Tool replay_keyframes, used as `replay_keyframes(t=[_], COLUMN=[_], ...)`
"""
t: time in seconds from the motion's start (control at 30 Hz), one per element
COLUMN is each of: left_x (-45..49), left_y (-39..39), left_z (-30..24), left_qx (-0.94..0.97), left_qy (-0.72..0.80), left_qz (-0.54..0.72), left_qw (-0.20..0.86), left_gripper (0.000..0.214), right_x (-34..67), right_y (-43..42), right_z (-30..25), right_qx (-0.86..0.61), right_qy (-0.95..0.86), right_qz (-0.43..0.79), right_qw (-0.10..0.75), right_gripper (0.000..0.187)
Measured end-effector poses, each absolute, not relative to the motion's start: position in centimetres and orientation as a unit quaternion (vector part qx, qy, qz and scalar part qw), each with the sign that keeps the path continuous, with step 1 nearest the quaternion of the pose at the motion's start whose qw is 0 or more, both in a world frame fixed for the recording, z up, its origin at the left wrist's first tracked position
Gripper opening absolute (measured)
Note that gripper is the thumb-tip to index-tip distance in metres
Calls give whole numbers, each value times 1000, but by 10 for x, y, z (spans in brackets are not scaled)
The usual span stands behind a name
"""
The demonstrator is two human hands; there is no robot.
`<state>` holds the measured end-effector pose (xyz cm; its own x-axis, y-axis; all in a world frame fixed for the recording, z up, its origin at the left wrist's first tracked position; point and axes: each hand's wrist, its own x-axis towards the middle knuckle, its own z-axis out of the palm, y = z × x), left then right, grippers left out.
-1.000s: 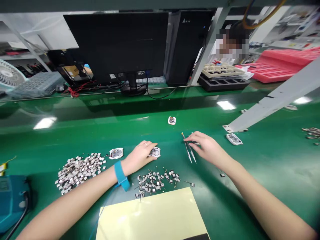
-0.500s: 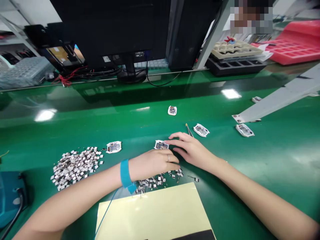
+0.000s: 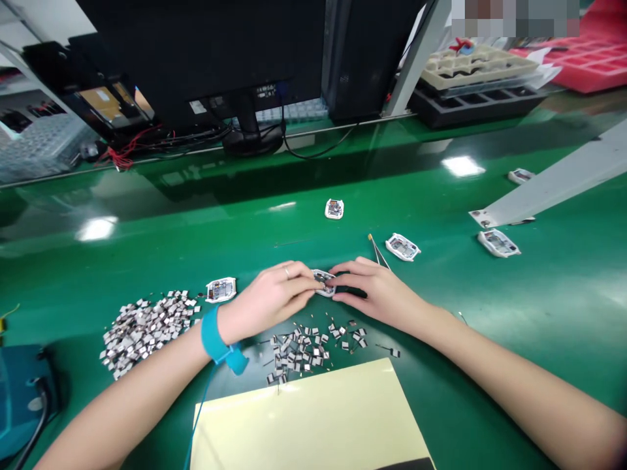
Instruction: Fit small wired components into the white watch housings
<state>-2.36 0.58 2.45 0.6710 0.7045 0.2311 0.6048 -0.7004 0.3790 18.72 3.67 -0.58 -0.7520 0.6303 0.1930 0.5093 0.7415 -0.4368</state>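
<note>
Between my hands lies a white watch case [image 3: 321, 281] with a circuit board inside, partly covered by fingers. My left hand [image 3: 274, 290], with a blue wrist strap [image 3: 215, 336], has its fingertips pinched together over the case; what they hold is too small to make out. On the right edge of the case, my right hand [image 3: 375, 287] grips with thumb and fingers. Below the hands are scattered small silver parts with thin tails [image 3: 304, 349]. Tweezers [image 3: 379, 253] lie partly under my right hand.
Another case [image 3: 221, 289] sits left, beside a large heap of silver parts [image 3: 147, 329]. More cases [image 3: 402, 247] lie right and behind. A yellow sheet [image 3: 308, 424] is in front. A slanted white metal leg [image 3: 553, 179] stands right; a monitor [image 3: 206, 52] is at the back.
My left hand has moved up and left from the scattered parts to the watch case, uncovering those parts. My right hand stays at the case. The camera view has shifted a little.
</note>
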Motion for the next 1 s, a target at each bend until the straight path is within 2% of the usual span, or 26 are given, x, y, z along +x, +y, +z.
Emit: replay_keyframes(t=[0.13,0.27,0.43,0.63,0.77,0.87,0.9,1.0], left_x=[-35,-31,-17,-9,-14,-21,-23,-26], left_y=[3,-11,-27,-27,-17,-7,-4,-1], left_z=[19,23,28,12,12,16,18,19], left_qx=[908,916,930,927,924,925,923,907], left_qy=[372,353,319,349,359,348,347,373], left_qz=[146,137,126,115,92,80,86,139], left_qw=[124,132,134,79,90,133,145,138], left_gripper=[20,18,18,17,19,21,21,20], right_x=[180,170,157,144,149,161,166,176], right_y=[38,45,50,48,54,56,55,50], right_z=[3,8,5,2,-1,0,0,-1], right_qx=[-312,-222,-186,-303,-416,-442,-431,-350], right_qy=[-933,-970,-976,-929,-875,-859,-860,-873], right_qz=[113,47,71,182,210,226,243,310], right_qw=[137,86,87,106,132,128,128,140], right_gripper=[28,27,18,10,7,4,7,43])
